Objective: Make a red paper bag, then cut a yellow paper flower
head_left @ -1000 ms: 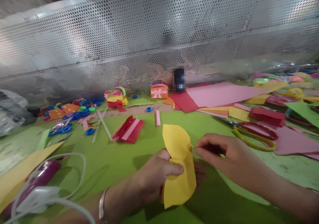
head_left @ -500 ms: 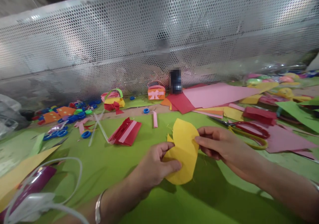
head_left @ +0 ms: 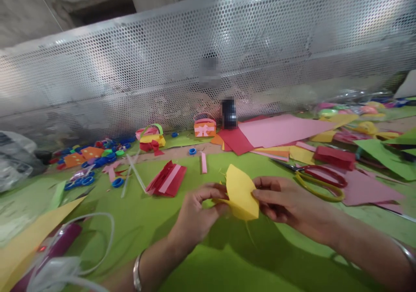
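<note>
Both my hands hold a folded yellow paper piece (head_left: 240, 192) just above the green paper sheet (head_left: 182, 248) that covers the table. My left hand (head_left: 196, 214) pinches its left side with thumb and fingers closed. My right hand (head_left: 282, 201) pinches its right edge, fingers curled. The paper is bent into a pointed, leaf-like shape between them.
Red-and-yellow scissors (head_left: 321, 181) lie right of my right hand. A folded red and pink paper (head_left: 167, 179) lies at centre left. Small paper baskets (head_left: 151, 136) and blue rings (head_left: 97, 157) sit farther back. A purple glue gun (head_left: 55, 248) with white cable is at the lower left. Pink, red and yellow sheets (head_left: 279, 129) lie before the perforated metal wall.
The yellow paper has gone from a long hanging piece to a shorter folded shape. Both hands have drawn closer together and risen slightly in the picture.
</note>
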`<state>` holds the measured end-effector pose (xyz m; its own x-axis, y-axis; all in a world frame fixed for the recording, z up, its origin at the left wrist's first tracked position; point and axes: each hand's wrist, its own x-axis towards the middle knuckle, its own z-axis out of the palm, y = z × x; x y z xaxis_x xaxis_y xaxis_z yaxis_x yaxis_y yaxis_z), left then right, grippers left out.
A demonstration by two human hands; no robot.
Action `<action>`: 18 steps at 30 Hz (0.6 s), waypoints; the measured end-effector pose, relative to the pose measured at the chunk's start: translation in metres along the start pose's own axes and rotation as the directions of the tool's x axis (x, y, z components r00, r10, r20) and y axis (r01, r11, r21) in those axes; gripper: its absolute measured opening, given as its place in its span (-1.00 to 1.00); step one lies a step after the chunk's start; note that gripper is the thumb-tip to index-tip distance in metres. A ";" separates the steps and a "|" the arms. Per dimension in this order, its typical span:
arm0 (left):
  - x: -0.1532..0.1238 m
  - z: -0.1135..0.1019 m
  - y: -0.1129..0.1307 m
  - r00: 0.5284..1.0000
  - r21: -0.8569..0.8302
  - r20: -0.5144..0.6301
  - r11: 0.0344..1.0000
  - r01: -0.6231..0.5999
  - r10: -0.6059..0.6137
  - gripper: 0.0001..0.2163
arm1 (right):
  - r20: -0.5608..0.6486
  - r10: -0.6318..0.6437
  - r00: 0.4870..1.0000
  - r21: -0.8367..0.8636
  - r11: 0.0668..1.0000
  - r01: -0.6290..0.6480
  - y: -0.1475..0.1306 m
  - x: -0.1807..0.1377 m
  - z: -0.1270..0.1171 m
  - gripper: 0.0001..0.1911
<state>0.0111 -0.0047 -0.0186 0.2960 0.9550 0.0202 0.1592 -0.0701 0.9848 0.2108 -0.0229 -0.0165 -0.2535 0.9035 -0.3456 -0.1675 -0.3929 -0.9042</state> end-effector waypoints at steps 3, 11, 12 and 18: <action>0.003 0.000 -0.001 0.995 0.022 -0.095 0.999 0.027 -0.025 -0.88 | 0.028 0.011 1.000 -0.037 0.999 -0.010 0.002 -0.003 0.005 -0.72; -0.008 0.006 0.001 0.965 -0.420 0.068 0.870 0.257 -0.253 -0.45 | -0.072 -0.046 0.996 -0.147 0.988 0.035 0.007 -0.003 0.017 -0.78; -0.010 0.006 0.001 0.965 -0.457 0.090 0.850 0.261 -0.248 -0.42 | -0.090 -0.059 0.994 -0.170 0.985 0.043 0.007 -0.003 0.017 -0.79; -0.009 0.006 0.002 0.956 -0.395 0.137 0.871 0.293 -0.259 -0.20 | -0.091 -0.090 0.992 -0.304 0.951 0.058 0.007 -0.002 0.021 -0.84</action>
<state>0.0146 -0.0155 -0.0179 0.3709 0.8917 -0.2595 -0.1463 0.3320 0.9319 0.1900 -0.0306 -0.0166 -0.1501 0.9469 -0.2844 0.1159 -0.2689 -0.9562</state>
